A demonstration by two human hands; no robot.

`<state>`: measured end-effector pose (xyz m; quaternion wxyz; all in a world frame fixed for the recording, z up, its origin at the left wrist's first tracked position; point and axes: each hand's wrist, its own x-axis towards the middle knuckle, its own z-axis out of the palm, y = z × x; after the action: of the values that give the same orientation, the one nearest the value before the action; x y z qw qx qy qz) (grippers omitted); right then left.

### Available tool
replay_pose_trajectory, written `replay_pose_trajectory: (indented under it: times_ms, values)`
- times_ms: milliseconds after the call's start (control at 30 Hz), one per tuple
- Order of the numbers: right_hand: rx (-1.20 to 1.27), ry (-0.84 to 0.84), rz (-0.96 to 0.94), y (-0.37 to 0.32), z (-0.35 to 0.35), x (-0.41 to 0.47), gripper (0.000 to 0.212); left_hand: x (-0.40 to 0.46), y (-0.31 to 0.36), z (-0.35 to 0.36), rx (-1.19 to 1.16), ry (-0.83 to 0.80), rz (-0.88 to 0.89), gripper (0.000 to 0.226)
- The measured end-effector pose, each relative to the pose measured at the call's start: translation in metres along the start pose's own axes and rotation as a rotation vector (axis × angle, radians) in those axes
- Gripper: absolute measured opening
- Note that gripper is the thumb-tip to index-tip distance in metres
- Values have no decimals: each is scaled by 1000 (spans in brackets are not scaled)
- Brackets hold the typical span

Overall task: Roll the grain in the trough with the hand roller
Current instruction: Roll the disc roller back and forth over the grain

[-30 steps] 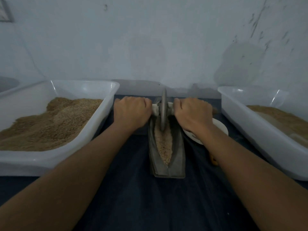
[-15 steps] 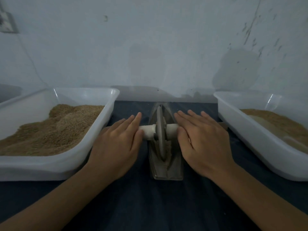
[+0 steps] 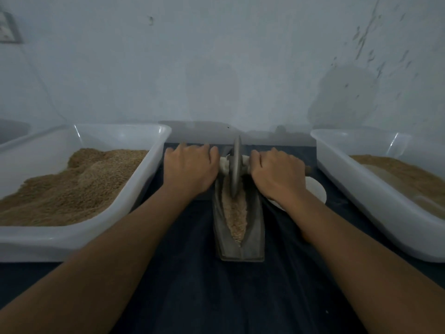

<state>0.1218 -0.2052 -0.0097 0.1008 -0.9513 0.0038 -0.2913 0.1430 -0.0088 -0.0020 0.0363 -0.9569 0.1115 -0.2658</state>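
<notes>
On the dark cloth, going from the left, a white tub (image 3: 154, 165) holds a heap of brown grain. Next, the left hand (image 3: 190, 168) curls its fingers over the roller's pale handle, while the disc of the hand roller (image 3: 234, 165) stands upright at the far end of the metal trough (image 3: 252, 227). Grain (image 3: 234, 218) lies along the groove, partly crushed by the look of it, so rolling seems under way with more passes likely left. Beyond, the right hand (image 3: 277, 173) curls over the other handle end; a white plate (image 3: 315, 191) and second tub (image 3: 349, 169) follow.
</notes>
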Motion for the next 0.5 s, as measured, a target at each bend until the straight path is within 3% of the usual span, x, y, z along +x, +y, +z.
replay_pose_trajectory:
  times_ms: [100,233,500]
  values:
    - [1,51,-91,-1,-13,-27,50,-30,-1,-6,-170,59,-51,46]
    - [36,68,-185,-1,-32,-62,51,-75,-10,-18,-245,79,14,60]
    - [39,231,-254,5,-34,-85,45,-93,-12,-24,-228,157,86,60]
